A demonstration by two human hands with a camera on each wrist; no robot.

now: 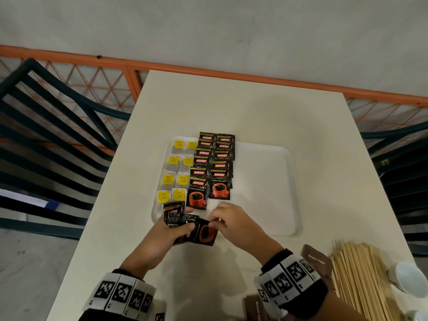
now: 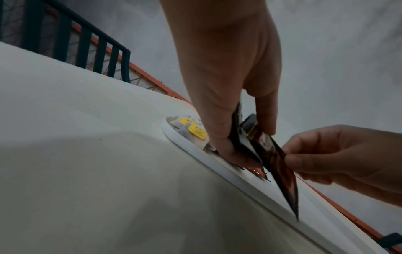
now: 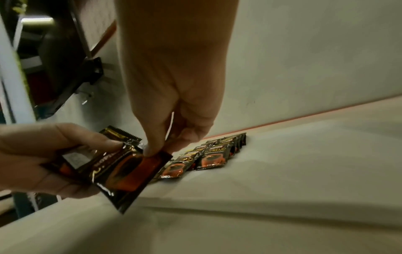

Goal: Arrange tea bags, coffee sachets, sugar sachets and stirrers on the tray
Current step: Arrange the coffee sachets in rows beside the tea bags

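A white tray (image 1: pixel 273 193) lies mid-table. Its left part holds two columns of yellow-tagged tea bags (image 1: pixel 173 174) and two overlapping columns of black coffee sachets (image 1: pixel 212 167). Above the tray's near left corner my left hand (image 1: pixel 171 230) grips a small fan of coffee sachets (image 1: pixel 176 215). My right hand (image 1: pixel 222 222) pinches the edge of the top sachet (image 1: pixel 205 232) of that fan. In the right wrist view the pinched sachet (image 3: pixel 128 173) tilts toward the tray rim, with the laid rows (image 3: pixel 208 154) behind it. Wooden stirrers (image 1: pixel 361 279) and brown sugar sachets (image 1: pixel 317 260) lie on the table at near right.
A white cup (image 1: pixel 407 279) stands at the table's right edge beside the stirrers. Dark slatted chairs (image 1: pixel 53 126) flank the table on both sides. An orange railing (image 1: pixel 208 70) runs behind the table's far edge. The right half of the tray is bare.
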